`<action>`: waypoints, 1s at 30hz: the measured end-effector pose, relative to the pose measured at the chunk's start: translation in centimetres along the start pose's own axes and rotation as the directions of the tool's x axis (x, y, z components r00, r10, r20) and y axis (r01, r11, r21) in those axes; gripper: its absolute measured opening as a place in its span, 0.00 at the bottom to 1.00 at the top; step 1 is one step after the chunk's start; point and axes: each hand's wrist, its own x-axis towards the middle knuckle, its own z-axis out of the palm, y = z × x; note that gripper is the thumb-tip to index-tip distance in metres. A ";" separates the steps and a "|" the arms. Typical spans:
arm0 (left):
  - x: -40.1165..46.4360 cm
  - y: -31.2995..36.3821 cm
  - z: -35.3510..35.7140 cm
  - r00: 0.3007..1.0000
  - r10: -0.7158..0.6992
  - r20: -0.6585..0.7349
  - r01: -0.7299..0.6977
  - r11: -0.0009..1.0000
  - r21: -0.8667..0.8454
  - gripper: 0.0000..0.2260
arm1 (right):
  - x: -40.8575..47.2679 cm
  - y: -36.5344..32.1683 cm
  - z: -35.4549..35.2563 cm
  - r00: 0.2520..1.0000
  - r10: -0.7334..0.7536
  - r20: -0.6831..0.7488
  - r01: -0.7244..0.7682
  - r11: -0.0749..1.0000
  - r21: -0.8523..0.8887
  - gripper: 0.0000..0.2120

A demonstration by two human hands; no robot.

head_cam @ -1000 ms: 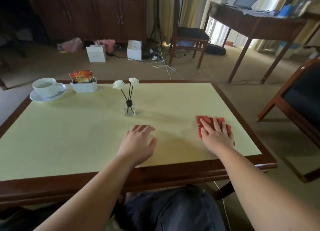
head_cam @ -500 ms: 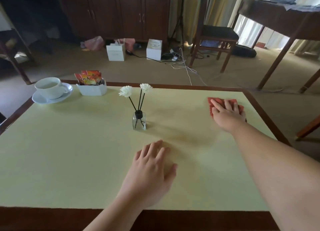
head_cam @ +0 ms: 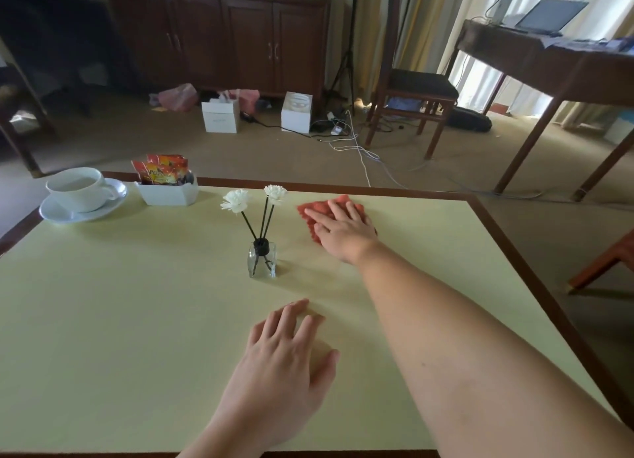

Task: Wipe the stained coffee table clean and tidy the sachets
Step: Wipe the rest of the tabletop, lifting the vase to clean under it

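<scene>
Wiping is the step in hand, judging by the red cloth flattened on the coffee table (head_cam: 103,320), whose pale yellow-green top inside a dark wood border fills most of the view. No stain shows on it from here; the light is too soft to tell whether any remains.

Taking the diffuser bottle (head_cam: 261,260) with its two white flowers as the landmark: the right hand (head_cam: 343,232) lies just to its right and slightly beyond it, fingers straight and spread, palm pressing the red cloth (head_cam: 317,210) onto the tabletop. The left hand (head_cam: 284,361) rests flat on the table nearer than the bottle, fingers loose, holding nothing, probably bracing the lean forward.

Far left of the bottle, at the back edge, a white cup on its saucer (head_cam: 80,196) stands beside a white holder (head_cam: 168,193) with red sachets (head_cam: 161,171) upright in it; they look roughly tidy already.

Next, I'd judge, the cloth must pass around the bottle without knocking it, so lifting or steadying it first would be wise.
</scene>
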 end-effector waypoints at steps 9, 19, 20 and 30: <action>0.0 -0.2 0.3 0.999 -0.009 -0.036 0.008 1.000 -0.022 0.23 | -2.8 13.5 -1.7 0.948 0.312 -0.064 -0.307 0.949 0.078 0.23; 0.0 0.5 -0.5 0.999 -0.038 0.008 0.038 0.999 0.020 0.26 | -9.2 20.4 -1.5 0.850 0.519 -0.085 -0.513 0.854 0.082 0.24; 0.0 0.5 -0.6 0.999 -0.037 0.011 0.036 0.999 0.009 0.25 | -9.9 20.1 -1.3 0.852 0.517 -0.086 -0.510 0.855 0.087 0.24; -0.1 0.6 -0.9 0.999 -0.034 0.023 0.035 0.999 -0.030 0.24 | -21.9 18.8 0.5 0.865 0.498 -0.050 -0.496 0.867 0.054 0.24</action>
